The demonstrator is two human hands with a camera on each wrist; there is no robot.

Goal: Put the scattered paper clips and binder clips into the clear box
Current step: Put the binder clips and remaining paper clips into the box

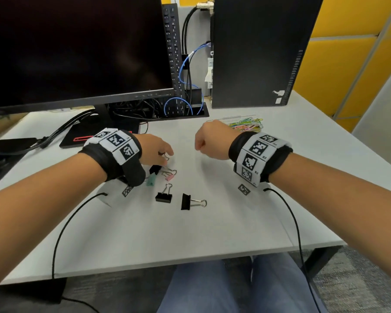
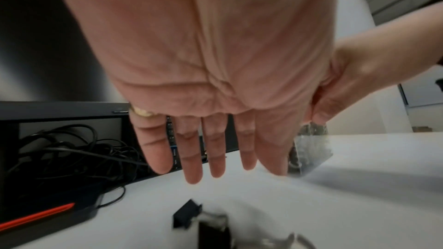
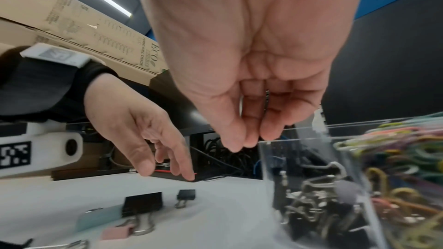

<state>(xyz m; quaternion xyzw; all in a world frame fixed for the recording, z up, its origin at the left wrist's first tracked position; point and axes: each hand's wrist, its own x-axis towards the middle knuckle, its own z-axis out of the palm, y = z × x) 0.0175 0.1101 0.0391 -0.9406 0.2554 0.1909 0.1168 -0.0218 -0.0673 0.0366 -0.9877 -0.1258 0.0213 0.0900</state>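
Reaching left hand (image 1: 155, 151), fingers spread, hovers directly above binder clips (image 1: 164, 196); right hand (image 1: 209, 143), curled, waits beside clear box (image 3: 311, 177).

Left arm: my forearm reaches in from the lower left, a black band with white coded tags round the wrist.
Left hand (image 1: 155, 150): palm down, my fingers (image 2: 191, 160) stretched out and slightly spread, holding nothing that I can make out.
Right arm: my forearm comes in from the lower right, banded the same way.
Right hand (image 1: 209, 141): raised, knuckles up, my fingers (image 3: 249, 120) curled downward with tips bunched against the thumb; whether they pinch anything I cannot tell.
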